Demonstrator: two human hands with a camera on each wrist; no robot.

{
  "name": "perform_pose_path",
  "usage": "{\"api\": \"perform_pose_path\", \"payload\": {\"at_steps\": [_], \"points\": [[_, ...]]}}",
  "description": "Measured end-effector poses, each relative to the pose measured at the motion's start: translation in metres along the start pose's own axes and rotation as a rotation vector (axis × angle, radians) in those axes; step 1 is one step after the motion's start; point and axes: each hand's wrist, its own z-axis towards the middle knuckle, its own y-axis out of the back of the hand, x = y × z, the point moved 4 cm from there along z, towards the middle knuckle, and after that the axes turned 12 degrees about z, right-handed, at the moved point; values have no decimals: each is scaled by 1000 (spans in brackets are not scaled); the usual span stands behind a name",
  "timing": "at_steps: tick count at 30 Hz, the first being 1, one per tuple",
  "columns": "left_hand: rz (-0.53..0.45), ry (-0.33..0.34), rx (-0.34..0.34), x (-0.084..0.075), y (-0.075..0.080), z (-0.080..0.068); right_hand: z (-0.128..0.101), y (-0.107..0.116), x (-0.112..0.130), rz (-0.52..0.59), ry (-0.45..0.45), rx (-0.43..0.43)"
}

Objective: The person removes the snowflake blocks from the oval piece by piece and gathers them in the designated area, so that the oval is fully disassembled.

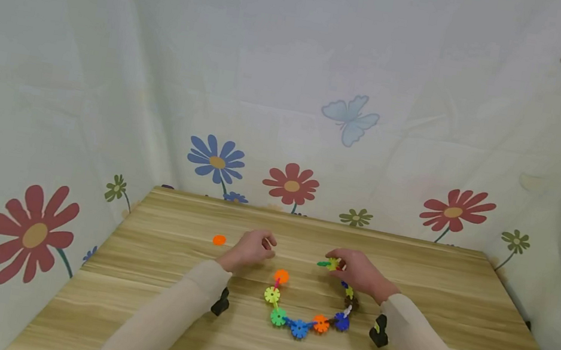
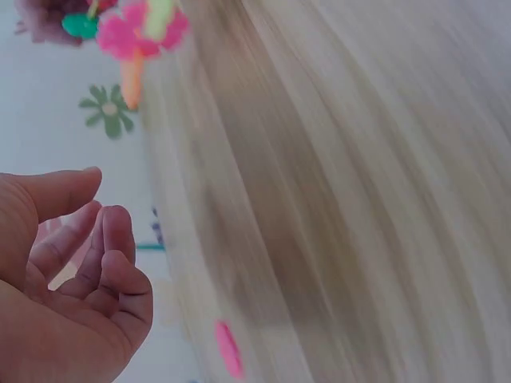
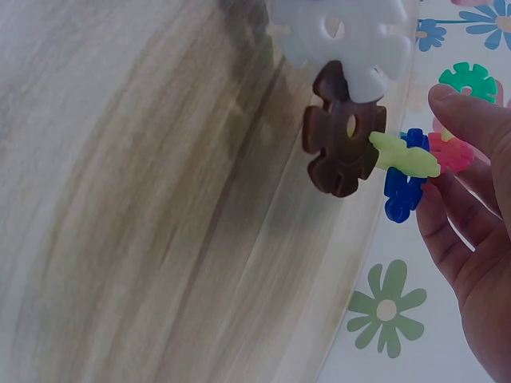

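A chain of coloured snowflake discs (image 1: 299, 326) lies in a U shape on the wooden table (image 1: 161, 314). My right hand (image 1: 341, 267) pinches the chain's right end, where a green and a yellow disc stick out to the left. In the right wrist view, my right hand (image 3: 457, 132) grips the pink, blue and yellow-green discs, with a brown disc (image 3: 343, 140) and a white disc (image 3: 345, 32) hanging beyond them. My left hand (image 1: 266, 247) rests on the table above the chain's orange left end (image 1: 281, 276). Its fingers (image 2: 108, 239) are loosely curled and hold nothing.
One loose orange disc (image 1: 219, 240) lies on the table to the left of my left hand. A flower-printed cloth wall (image 1: 291, 184) encloses the table at the back and both sides. Black wrist cameras (image 1: 220, 302) sit on both sleeves.
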Motion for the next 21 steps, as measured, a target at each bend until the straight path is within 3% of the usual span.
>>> {"api": "perform_pose_path", "payload": {"at_steps": [7, 21], "points": [[-95, -32, 47, -27, -15, 0, 1, -1, 0, 13, -28, 3], [-186, -78, 36, -53, -44, 6, 4, -1, 0, 4, -27, -5]]}}
